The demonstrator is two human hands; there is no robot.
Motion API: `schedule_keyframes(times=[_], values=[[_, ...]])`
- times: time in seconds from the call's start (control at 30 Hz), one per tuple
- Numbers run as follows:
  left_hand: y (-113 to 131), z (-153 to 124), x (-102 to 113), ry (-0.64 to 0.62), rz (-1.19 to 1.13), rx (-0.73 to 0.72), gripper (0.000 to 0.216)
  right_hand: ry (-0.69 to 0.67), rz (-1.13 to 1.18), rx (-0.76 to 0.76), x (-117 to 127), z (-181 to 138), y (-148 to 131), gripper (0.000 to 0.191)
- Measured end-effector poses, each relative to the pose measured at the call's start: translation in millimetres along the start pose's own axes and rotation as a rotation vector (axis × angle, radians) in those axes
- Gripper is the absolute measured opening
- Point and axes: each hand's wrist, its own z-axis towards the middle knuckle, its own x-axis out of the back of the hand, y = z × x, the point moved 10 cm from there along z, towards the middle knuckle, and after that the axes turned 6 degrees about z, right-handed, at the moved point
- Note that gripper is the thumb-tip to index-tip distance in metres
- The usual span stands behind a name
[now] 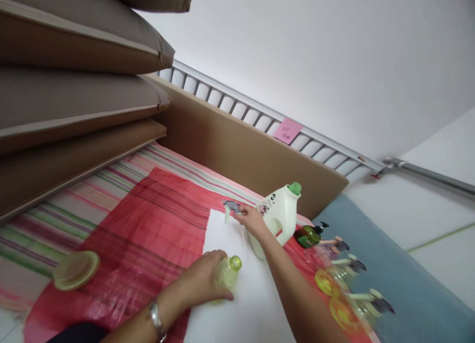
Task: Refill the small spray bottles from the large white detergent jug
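Note:
My left hand (pixel 206 278), with a silver bracelet on its wrist, is closed around a small translucent yellow-green bottle (pixel 230 272). The bottle's neck is uncapped and points up. Above and beyond it, my right hand (pixel 253 219) pinches a grey and pale green spray head (pixel 232 207), apart from the bottle. A large white jug (pixel 287 212) with a green cap and a flowered label stands just behind my right hand, its lower part partly hidden by my forearm. Under both hands lies a white sheet (pixel 237 320).
Right of the jug stand a dark green pump bottle (pixel 307 236) and several spray bottles (pixel 347 271), beside yellow round pieces (pixel 343 314). A pale round lid or dish (pixel 76 269) sits left on the red sheet (pixel 148 224). Cushions (pixel 74 95) are stacked at left; a brown board (pixel 230 145) stands behind.

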Motion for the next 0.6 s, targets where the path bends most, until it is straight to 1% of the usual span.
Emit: schedule_keyframes(times=[0.07, 0.13, 0.2, 0.23, 0.3, 0.37, 0.43, 0.6], values=[[-1.0, 1.8, -0.5, 0.004, -0.006, -0.009, 0.07, 0.127, 0.127, 0.014, 48.8, -30.0, -0.1, 0.029], [-0.9, 3.2, -1.7, 0.002, -0.011, -0.03, 0.067, 0.239, 0.258, 0.056, 86.7, -67.3, -4.2, 0.038], [-1.0, 4.1, -2.5, 0.004, -0.018, -0.045, 0.065, 0.362, 0.483, 0.128, 112.5, -104.7, -10.7, 0.038], [-1.0, 4.3, -3.1, 0.004, -0.019, -0.049, 0.064, 0.415, 0.605, 0.157, 119.5, -120.7, -13.3, 0.037], [-0.5, 4.2, -4.0, 0.007, -0.015, -0.058, 0.064, 0.487, 0.807, 0.195, 122.4, -143.3, -18.4, 0.034], [1.1, 3.2, -5.0, 0.007, -0.002, -0.071, 0.064, 0.52, 0.886, 0.208, 116.0, -153.9, -24.4, 0.032], [2.8, 1.6, -5.4, 0.006, 0.01, -0.081, 0.062, 0.544, 0.897, 0.226, 107.9, -157.5, -30.2, 0.03], [3.8, -1.3, -4.3, 0.006, 0.023, -0.087, 0.065, 0.533, 0.844, 0.241, 89.2, -156.2, -35.8, 0.027]])
